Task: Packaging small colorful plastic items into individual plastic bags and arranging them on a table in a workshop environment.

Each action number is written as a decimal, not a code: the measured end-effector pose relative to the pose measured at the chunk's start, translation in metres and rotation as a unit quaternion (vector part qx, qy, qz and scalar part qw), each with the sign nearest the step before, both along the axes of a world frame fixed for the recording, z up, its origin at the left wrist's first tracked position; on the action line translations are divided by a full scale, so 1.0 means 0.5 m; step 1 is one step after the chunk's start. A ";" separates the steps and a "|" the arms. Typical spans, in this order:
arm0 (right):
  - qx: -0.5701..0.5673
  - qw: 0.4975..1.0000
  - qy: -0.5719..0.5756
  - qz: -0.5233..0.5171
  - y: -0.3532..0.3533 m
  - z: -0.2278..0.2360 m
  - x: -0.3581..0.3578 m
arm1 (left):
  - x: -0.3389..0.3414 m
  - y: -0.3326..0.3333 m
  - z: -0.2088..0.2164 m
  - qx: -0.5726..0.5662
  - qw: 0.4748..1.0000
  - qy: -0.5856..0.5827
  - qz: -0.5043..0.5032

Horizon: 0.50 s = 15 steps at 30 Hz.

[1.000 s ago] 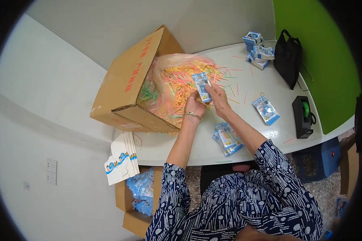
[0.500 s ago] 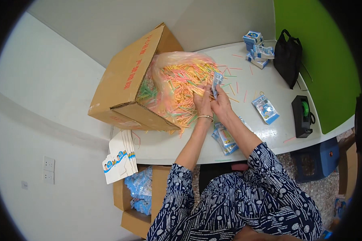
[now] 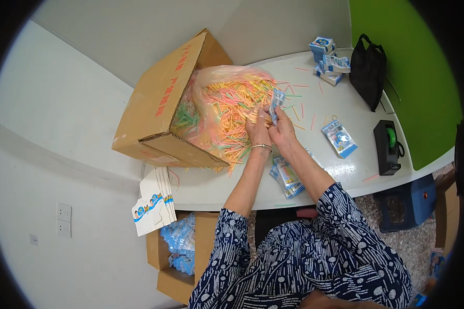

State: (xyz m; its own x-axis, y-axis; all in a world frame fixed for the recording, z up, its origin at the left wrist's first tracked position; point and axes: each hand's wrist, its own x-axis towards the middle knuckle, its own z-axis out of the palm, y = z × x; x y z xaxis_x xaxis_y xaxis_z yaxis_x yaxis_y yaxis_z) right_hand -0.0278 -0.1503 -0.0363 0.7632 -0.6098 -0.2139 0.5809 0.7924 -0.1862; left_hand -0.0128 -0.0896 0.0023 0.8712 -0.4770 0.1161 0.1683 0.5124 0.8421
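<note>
Side by side, my two hands meet at the near right edge of a heap of thin pastel sticks [image 3: 229, 100] in pink, yellow, orange and green. My left hand [image 3: 258, 131], with a bangle at its wrist, is closed around a small bunch of orange-yellow sticks [image 3: 261, 117]. A small blue-and-white packet [image 3: 277, 98] stands up from my right hand [image 3: 283, 132], pinched by the fingers. The sticks point toward the packet; whether any are inside it I cannot tell. Below my right wrist lie several similar packets [image 3: 287, 177], partly under the forearm.
A tipped cardboard box [image 3: 152, 98] with a clear plastic liner [image 3: 211, 77] holds the heap. On the table are another packet [image 3: 340, 138], a black tape dispenser [image 3: 385, 149], small boxes [image 3: 322, 45] and a black bag [image 3: 368, 74]. Flat cartons [image 3: 152, 206] overhang an open box [image 3: 178, 283] of blue packets.
My left hand has shifted slightly left and the packet in my right hand has tilted a little. Both hands still hold the same things; the whole view has moved slightly.
</note>
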 end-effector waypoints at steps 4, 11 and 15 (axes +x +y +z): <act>-0.047 0.998 0.033 -0.007 0.017 0.040 -0.012 | 0.046 0.015 0.001 0.003 0.997 0.072 0.016; -0.308 0.936 0.168 0.008 -0.017 0.058 -0.058 | 0.135 0.040 -0.009 0.080 0.992 -0.003 0.093; -0.357 0.918 0.173 0.029 -0.026 0.076 -0.081 | 0.160 0.057 -0.010 0.050 0.993 -0.062 0.086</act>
